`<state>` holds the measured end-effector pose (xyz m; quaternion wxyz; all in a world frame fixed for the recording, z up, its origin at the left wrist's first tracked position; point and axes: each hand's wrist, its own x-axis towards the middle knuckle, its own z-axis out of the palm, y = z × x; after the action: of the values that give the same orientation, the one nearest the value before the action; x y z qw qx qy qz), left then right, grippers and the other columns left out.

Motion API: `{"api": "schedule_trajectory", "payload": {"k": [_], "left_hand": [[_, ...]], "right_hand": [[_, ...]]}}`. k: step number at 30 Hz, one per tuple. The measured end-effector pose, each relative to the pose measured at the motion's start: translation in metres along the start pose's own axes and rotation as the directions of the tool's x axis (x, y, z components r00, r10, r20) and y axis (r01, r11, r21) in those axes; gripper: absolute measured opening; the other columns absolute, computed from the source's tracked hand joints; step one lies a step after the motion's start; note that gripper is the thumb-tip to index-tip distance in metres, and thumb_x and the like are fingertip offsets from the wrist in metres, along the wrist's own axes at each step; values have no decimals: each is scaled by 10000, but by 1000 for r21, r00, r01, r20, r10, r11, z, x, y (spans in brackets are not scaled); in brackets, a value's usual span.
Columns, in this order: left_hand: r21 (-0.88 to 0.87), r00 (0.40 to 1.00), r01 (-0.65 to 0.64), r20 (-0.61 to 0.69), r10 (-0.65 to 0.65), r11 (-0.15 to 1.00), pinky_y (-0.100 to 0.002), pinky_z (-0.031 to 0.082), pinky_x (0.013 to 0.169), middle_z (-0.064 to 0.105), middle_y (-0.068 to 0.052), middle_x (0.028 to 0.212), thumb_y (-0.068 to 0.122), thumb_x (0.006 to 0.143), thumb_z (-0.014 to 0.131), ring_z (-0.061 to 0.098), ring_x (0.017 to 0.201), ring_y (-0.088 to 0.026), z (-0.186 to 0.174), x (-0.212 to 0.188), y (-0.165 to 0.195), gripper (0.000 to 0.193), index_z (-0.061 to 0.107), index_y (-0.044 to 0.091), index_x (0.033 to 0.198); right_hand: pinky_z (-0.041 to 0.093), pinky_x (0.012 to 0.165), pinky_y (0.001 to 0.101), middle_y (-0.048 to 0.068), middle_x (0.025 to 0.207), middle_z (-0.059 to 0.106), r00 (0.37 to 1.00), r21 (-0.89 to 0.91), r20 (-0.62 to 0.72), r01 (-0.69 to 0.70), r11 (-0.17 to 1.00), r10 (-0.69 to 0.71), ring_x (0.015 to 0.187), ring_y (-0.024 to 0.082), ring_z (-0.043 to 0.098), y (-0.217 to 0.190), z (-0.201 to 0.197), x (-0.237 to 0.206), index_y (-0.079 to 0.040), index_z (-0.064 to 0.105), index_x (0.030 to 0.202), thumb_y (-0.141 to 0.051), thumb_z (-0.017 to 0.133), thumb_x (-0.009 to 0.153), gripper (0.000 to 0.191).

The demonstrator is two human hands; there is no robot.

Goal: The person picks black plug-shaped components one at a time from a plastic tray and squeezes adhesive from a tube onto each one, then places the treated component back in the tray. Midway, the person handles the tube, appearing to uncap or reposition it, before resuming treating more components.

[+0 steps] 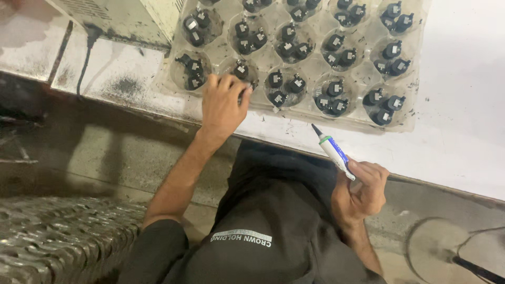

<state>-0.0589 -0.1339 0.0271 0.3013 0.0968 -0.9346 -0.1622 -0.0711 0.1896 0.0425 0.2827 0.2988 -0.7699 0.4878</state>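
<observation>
My left hand [223, 102] reaches over the near edge of a clear plastic tray [294, 113], its fingers pinched on a small black part [246, 94] in one of the front cups. Each round cup of the tray holds two or three such black parts [286, 87] with pale tops. My right hand [363, 189] is below the tray, off the table edge. It grips a white and blue tube [332, 150] with a black pointed nozzle aimed up towards the tray.
The tray lies on a white table [463, 105] with a smudged near edge. A grey machine box [121, 16] stands at the top left, with a black cable [87, 58] beside it. Ridged metal flooring [52, 236] is at the lower left and a fan [447, 252] at the lower right.
</observation>
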Motion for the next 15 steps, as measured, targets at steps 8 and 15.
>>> {"api": "schedule_trajectory", "payload": {"k": [8, 15], "left_hand": [[-824, 759, 120, 435, 484, 553, -358, 491, 1071, 651, -83, 1371, 523, 916, 749, 612, 1208, -237, -122, -9, 19, 533, 725, 97, 1235], [-997, 203, -75, -17, 979, -1, -395, 548, 1012, 651, -111, 1321, 340, 969, 800, 601, 1253, -310, -170, -19, 72, 255, 709, 112, 1037]], "right_hand": [[512, 887, 321, 165, 1098, 686, 998, 123, -36, -53, 991, 58, 1000, 224, 611, 7, -7, -2, 33, 646, 1172, 163, 707, 941, 271], [515, 861, 280, 137, 1124, 663, 990, 311, -61, -102, 945, 127, 985, 182, 596, 11, -5, -6, 24, 629, 1211, 105, 694, 999, 236]]}}
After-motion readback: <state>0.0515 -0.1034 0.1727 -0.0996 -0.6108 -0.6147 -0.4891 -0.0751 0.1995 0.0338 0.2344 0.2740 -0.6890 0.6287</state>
